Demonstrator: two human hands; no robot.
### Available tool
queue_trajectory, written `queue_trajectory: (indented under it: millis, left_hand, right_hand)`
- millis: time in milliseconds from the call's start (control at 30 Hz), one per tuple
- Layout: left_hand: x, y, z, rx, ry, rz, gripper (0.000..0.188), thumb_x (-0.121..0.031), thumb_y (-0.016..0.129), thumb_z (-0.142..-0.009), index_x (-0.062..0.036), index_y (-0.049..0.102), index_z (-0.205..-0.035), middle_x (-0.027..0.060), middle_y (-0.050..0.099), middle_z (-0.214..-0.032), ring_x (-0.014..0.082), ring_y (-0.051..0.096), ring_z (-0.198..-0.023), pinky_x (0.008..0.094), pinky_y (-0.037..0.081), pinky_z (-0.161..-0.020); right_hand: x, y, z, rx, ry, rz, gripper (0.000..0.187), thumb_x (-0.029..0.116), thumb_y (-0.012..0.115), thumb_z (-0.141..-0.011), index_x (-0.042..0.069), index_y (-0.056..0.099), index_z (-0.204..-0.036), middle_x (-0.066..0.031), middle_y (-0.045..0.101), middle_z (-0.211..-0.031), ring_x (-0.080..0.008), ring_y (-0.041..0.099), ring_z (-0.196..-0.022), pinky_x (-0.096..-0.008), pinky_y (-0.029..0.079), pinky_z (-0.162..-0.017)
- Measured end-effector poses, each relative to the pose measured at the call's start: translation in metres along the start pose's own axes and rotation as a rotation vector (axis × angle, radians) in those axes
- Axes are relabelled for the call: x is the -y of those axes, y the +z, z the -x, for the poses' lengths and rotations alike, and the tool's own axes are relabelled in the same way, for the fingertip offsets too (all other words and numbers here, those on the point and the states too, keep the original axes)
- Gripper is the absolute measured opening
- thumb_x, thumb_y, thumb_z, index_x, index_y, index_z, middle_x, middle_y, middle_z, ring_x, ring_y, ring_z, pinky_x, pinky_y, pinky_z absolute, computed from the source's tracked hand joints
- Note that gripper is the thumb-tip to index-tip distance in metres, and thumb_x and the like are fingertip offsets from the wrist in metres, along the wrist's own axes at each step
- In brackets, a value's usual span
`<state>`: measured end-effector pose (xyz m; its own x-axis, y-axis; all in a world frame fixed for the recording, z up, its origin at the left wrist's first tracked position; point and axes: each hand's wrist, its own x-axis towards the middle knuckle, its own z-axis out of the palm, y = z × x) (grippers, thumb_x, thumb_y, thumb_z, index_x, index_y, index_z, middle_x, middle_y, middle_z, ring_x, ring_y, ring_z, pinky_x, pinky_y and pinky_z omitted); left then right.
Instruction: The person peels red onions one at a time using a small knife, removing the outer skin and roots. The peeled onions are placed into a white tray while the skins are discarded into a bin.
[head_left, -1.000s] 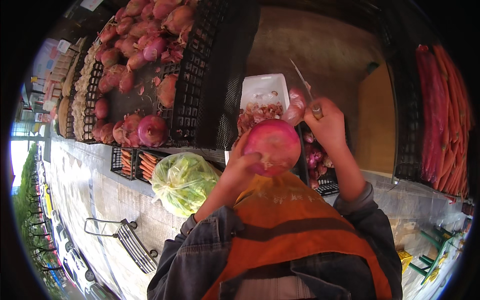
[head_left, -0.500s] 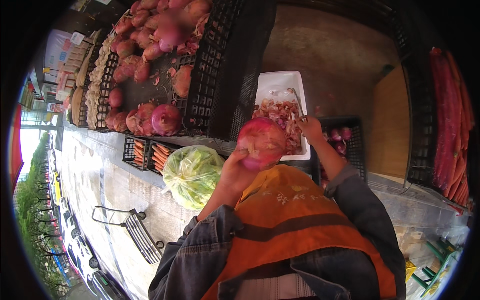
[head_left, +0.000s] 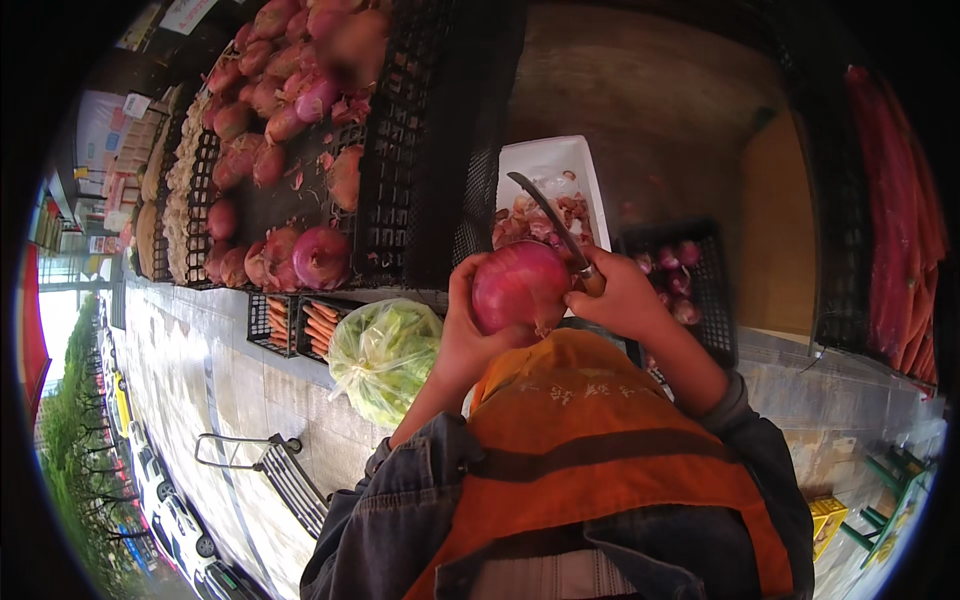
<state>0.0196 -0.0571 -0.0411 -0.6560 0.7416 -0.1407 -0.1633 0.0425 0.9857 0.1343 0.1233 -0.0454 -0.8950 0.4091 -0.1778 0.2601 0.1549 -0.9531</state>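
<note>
In the head view, just beyond my fingers, partly hidden by the onion, sits a white box (head_left: 583, 160) with loose reddish skins (head_left: 572, 211) in it. Right of my right fingers is a black crate (head_left: 724, 300) of small onions (head_left: 684, 255). Well off to the left of my left fingers, a larger mesh crate (head_left: 400, 165) holds big onions (head_left: 322, 258), some heaped at its far end, others along its near end; garlic (head_left: 184, 190) lies past it. Nearer, also left, two small crates hold carrots (head_left: 320, 323), and a clear bag (head_left: 385, 355) beside my left wrist is full of pale green leaves.

My left hand (head_left: 468, 318) cups the onion (head_left: 521, 286) from the left and below, fingers spread around it. It is nearly round, its dry tuft pointing down toward my apron (head_left: 570, 400); I cannot see its opposite end. My right hand (head_left: 628, 292) is closed round the handle of the knife (head_left: 548, 212). Its curved blade runs slantwise from my right fingers, long axis away from me and leftward, tip over the box. Whether the blade touches the onion, I cannot tell.
</note>
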Motion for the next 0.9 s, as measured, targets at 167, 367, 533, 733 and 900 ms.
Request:
queue_trajectory:
  millis: [167, 367, 533, 733, 900]
  left_hand:
    - [-0.001, 0.007, -0.001, 0.019, -0.077, 0.136, 0.088, 0.0, 0.072, -0.061, -0.0087, 0.028, -0.137, 0.0111, 0.045, -0.127, 0.0238, 0.048, -0.118, 0.0357, 0.043, -0.099]
    - [0.009, 0.009, 0.002, 0.091, -0.161, 0.592, 0.081, -0.012, 0.066, -0.069, -0.0074, 0.029, -0.141, 0.0125, 0.044, -0.133, 0.0283, 0.045, -0.123, 0.0407, 0.039, -0.103]
    - [-0.003, 0.016, 0.005, 0.011, -0.087, 0.513, 0.081, -0.013, 0.066, -0.071, -0.0067, 0.027, -0.142, 0.0126, 0.043, -0.134, 0.028, 0.043, -0.126, 0.0421, 0.037, -0.105]
    - [0.002, 0.019, 0.007, 0.011, -0.097, 0.55, 0.076, -0.021, 0.067, -0.073, -0.0065, 0.031, -0.139, 0.013, 0.044, -0.132, 0.0292, 0.044, -0.124, 0.0421, 0.039, -0.103]
    - [0.025, 0.0, 0.014, 0.141, -0.2, 0.991, 0.069, -0.035, 0.067, -0.075, -0.0076, 0.038, -0.132, 0.0137, 0.046, -0.129, 0.0297, 0.047, -0.119, 0.0396, 0.043, -0.1]
  right_hand:
    - [0.001, -0.009, 0.004, -0.029, 0.071, -0.031, 0.029, 0.01, 0.064, -0.073, 0.001, 0.064, -0.1, -0.0033, 0.06, -0.067, -0.0083, 0.055, -0.063, -0.0266, 0.047, -0.06]
    - [-0.034, -0.003, -0.001, -0.109, 0.047, -0.415, 0.01, 0.004, 0.061, -0.078, 0.004, 0.063, -0.087, 0.0032, 0.055, -0.062, -0.0021, 0.046, -0.053, -0.021, 0.036, -0.048]
    - [-0.009, -0.008, 0.009, -0.144, 0.003, -0.394, 0.008, 0.008, 0.066, -0.081, 0.005, 0.062, -0.087, 0.0041, 0.054, -0.063, -0.0018, 0.045, -0.055, -0.0203, 0.036, -0.048]
    - [-0.006, -0.005, 0.01, -0.123, 0.028, -0.5, 0.007, 0.006, 0.065, -0.082, 0.003, 0.061, -0.086, 0.004, 0.052, -0.064, -0.0011, 0.043, -0.055, -0.021, 0.035, -0.048]
    - [-0.029, -0.015, 0.0, -0.352, 0.066, -0.506, 0.007, 0.005, 0.066, -0.082, 0.002, 0.061, -0.086, 0.0031, 0.054, -0.063, -0.0015, 0.044, -0.054, -0.0214, 0.036, -0.048]
